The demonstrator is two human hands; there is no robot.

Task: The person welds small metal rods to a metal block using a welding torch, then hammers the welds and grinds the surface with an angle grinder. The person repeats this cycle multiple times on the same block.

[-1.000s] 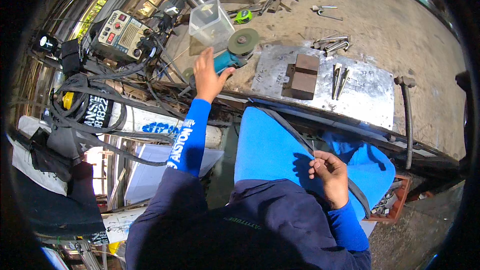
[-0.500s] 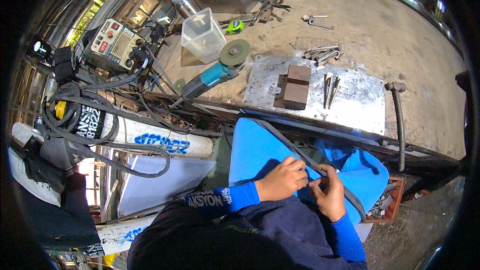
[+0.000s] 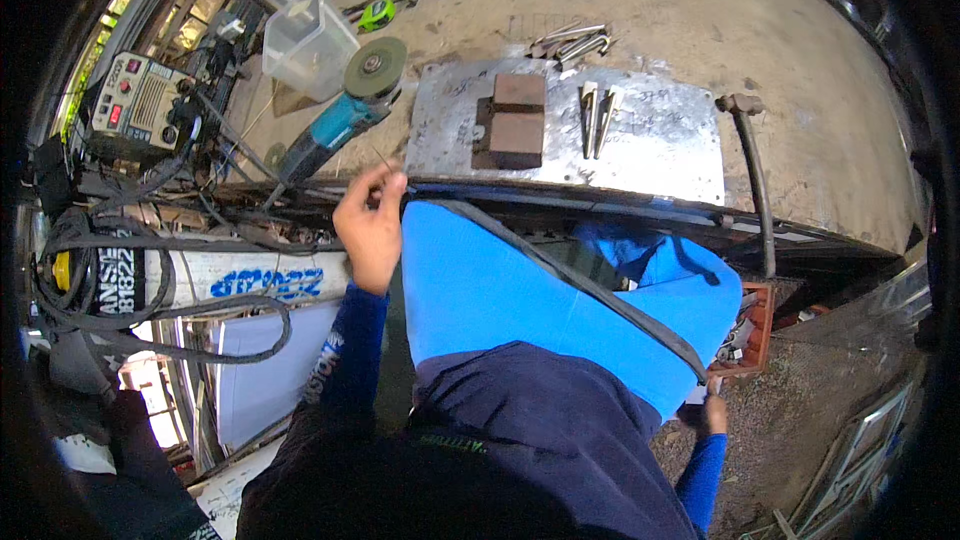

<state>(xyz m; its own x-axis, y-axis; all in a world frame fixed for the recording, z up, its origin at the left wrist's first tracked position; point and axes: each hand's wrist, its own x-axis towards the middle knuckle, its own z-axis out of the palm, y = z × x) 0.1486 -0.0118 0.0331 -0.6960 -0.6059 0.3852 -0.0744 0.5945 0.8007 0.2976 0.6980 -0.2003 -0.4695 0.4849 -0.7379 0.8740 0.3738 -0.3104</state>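
My left hand [image 3: 370, 240] is raised at the bench's front edge, left of the blue cloth, by the angle grinder [image 3: 340, 120]. Its thumb and fingers are pinched together, and a thin dark sliver shows at the tips, too fine to name. Low on the right, my right hand [image 3: 715, 412] is beside the blue cloth [image 3: 500, 290] over my lap, close to the lower end of a dark cable [image 3: 590, 295]. Its fingers are mostly hidden, so its grip is unclear. The cable slants across the cloth.
On the bench [image 3: 660, 10] are a metal plate [image 3: 440, 145] bearing brown blocks [image 3: 517, 120] and short metal rods [image 3: 600, 120], a hammer [image 3: 755, 175], a clear bin [image 3: 310, 40] and a green tape measure [image 3: 377, 14]. A welding machine [image 3: 140, 105] and white cylinder [image 3: 190, 275] stand left.
My hands have parted from over the blue cloth. The left moved up and left to the bench edge; the right dropped down and right. The whole view has shifted, with the bench sitting further left.
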